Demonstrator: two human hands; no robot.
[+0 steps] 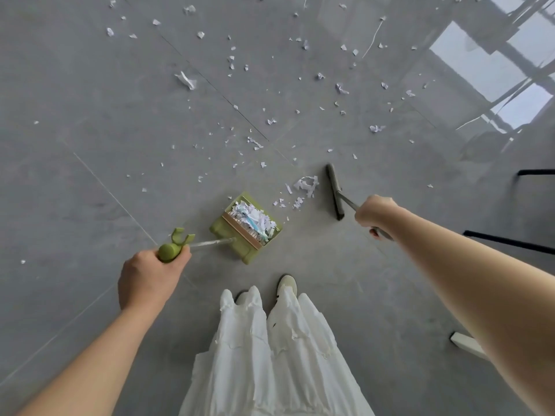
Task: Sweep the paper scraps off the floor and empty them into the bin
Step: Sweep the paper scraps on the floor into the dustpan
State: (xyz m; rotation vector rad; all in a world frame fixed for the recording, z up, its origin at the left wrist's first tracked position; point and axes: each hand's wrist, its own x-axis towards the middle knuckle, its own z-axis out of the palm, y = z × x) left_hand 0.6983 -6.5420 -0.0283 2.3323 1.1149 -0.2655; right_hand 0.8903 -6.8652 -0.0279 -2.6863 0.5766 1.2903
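Observation:
A green dustpan [223, 231] stands on the grey floor just ahead of my feet, holding a heap of white paper scraps [255, 219]. My left hand [147, 280] grips the green top of the dustpan's long handle [168, 251]. My right hand [375, 213] grips the thin metal handle of a broom whose dark narrow head [335, 190] rests on the floor right of the pan. A small pile of scraps [306, 186] lies between the broom head and the dustpan's mouth. Several more scraps [270, 85] are scattered over the floor further out.
Black metal furniture legs [510, 241] reach in from the right edge, with a white foot [467, 343] near my right arm. My white skirt [276, 355] and shoes [286, 283] are at bottom centre. Window light reflects on the glossy tiles [486, 73] at top right. No bin is in view.

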